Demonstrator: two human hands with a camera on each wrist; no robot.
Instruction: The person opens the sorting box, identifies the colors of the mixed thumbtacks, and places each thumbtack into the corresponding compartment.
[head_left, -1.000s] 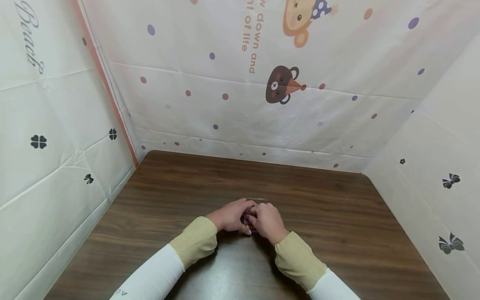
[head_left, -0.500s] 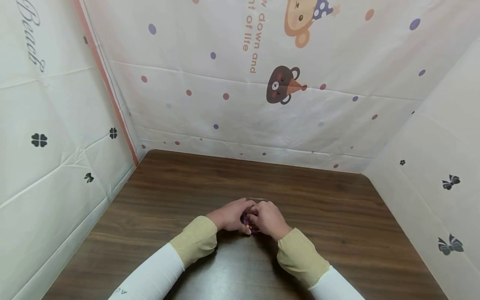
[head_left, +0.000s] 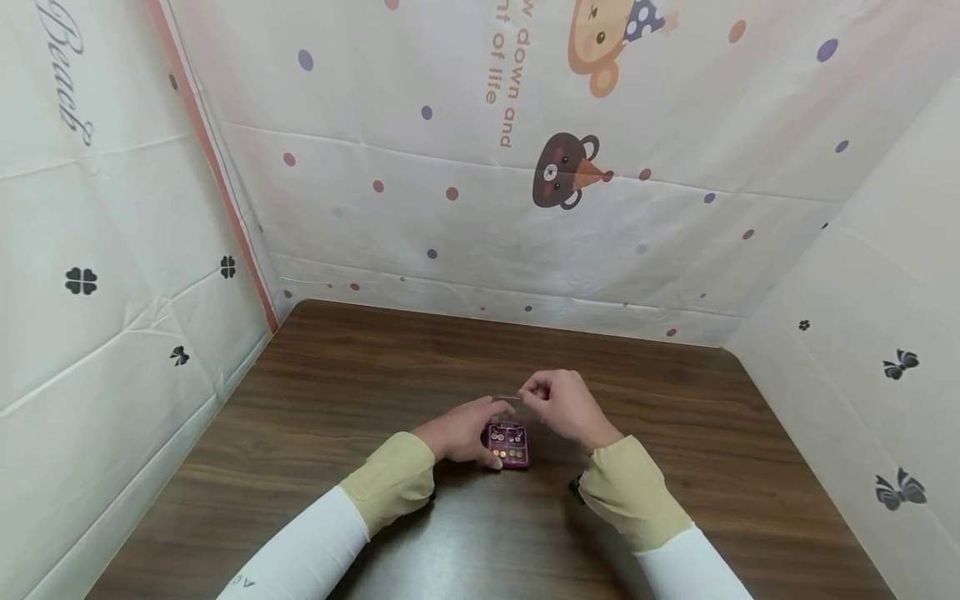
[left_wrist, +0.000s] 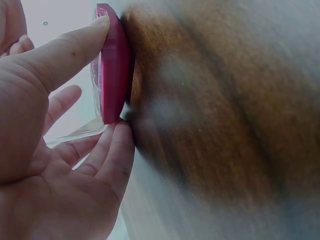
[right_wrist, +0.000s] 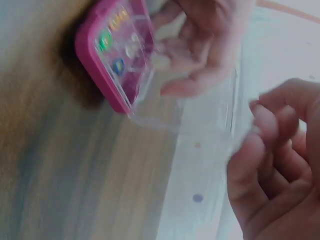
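A small magenta box [head_left: 510, 465] with divided compartments lies on the table, its clear lid [right_wrist: 205, 117] raised. Small round coloured pieces [right_wrist: 105, 41], gold, green and blue among them, sit inside. My left hand [head_left: 465, 432] grips the box: the thumb [left_wrist: 75, 50] presses its front side and the other fingers bear on the hinge side by the lid. My right hand [head_left: 566, 407] is up at the lid's right edge, its fingers curled and thumb tip close to the fingertips. Nothing shows between those fingertips.
The box stands on a brown wood-grain table [head_left: 375, 358]. White printed sheets [head_left: 375, 225] hang behind the table and along both sides. Pale yellow cuffs and white sleeves cover my forearms.
My right hand has come up out of the box and moved right and away from me, to the lid's edge. The box's pieces now show. The left hand keeps its hold.
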